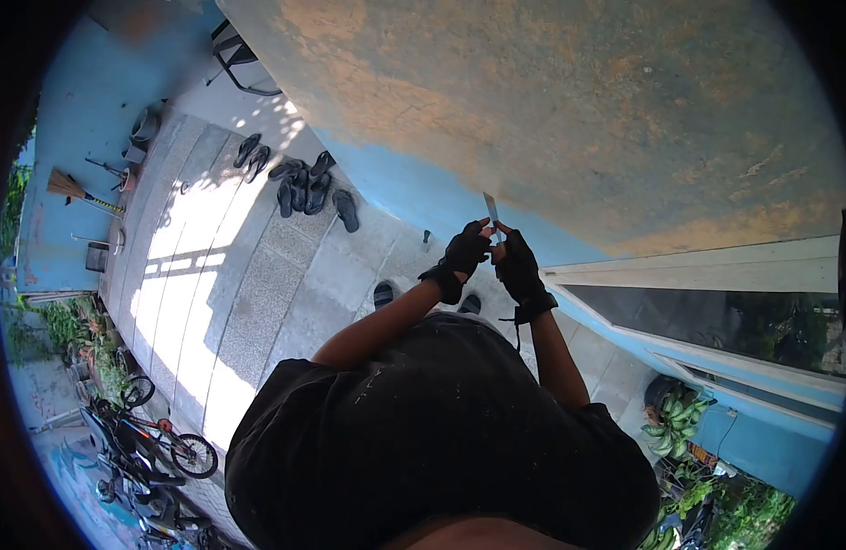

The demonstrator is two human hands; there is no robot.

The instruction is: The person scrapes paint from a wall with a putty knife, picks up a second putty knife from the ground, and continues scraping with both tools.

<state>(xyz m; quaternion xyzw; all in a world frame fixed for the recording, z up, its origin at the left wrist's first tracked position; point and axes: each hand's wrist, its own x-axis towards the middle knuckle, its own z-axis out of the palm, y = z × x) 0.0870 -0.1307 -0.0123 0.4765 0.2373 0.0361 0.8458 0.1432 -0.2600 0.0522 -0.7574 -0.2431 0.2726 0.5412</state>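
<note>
A slim, flat metal blade (491, 209), which looks like a scraper, points up toward the wall between my two hands. My left hand (466, 252), in a black fingerless glove, is closed with its fingertips at the lower part of the blade. On the other side, my right hand (518, 264), gloved the same way, has its fingers closed around the tool's lower end, where a handle is mostly hidden. Just beyond the blade tip stands the wall (551, 119), with patchy tan and grey areas above and light blue paint (395, 183) along its lower part.
Several black sandals (304, 188) lie on the paved floor (295, 266) to the left. A small dark object (427, 236) is near the wall's foot. A window (698, 321) and potted plant (675, 422) are at right. Bicycle (171, 445), broom (70, 186) and chair (240, 60) stand farther off.
</note>
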